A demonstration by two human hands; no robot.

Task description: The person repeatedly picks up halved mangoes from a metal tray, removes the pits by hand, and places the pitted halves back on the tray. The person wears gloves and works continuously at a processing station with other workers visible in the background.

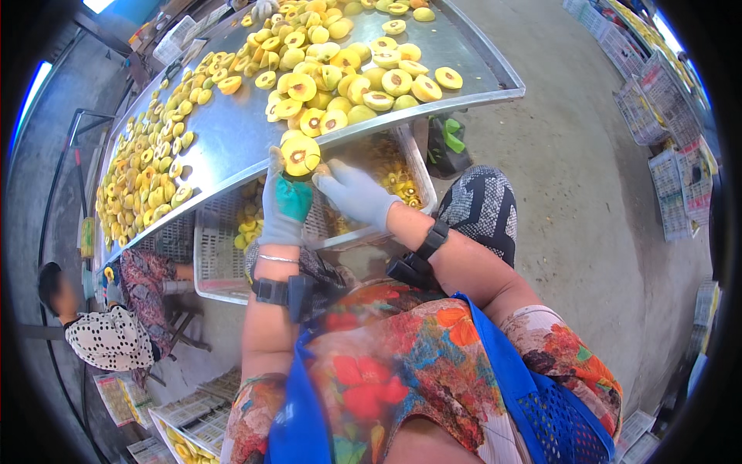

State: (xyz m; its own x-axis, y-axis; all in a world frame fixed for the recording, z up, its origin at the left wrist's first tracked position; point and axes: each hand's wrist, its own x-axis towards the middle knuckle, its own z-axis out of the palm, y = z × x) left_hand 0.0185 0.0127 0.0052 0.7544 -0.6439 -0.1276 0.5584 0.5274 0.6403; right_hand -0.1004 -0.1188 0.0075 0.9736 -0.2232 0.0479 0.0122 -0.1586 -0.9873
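My left hand (284, 197), in a grey glove with a green palm, holds a halved yellow peach (300, 155) upright, its cut face with the brown pit area towards me. My right hand (353, 190), in a light grey glove, has its fingertips at the right edge of that half. A thin curved wire or blade shows against the fruit there; most of what the right fingers grip is hidden. Just beyond both hands, halved peaches (397, 82) lie heaped on a metal table (226, 139), many with cut faces up.
Below the table edge stand a white plastic crate (223, 261) with fruit and a pale bin (426, 185) with yellow scraps. A seated person (110, 336) works at the far left. Stacked crates (672, 191) line the right side. A gloved hand (265, 8) shows at the table's far end.
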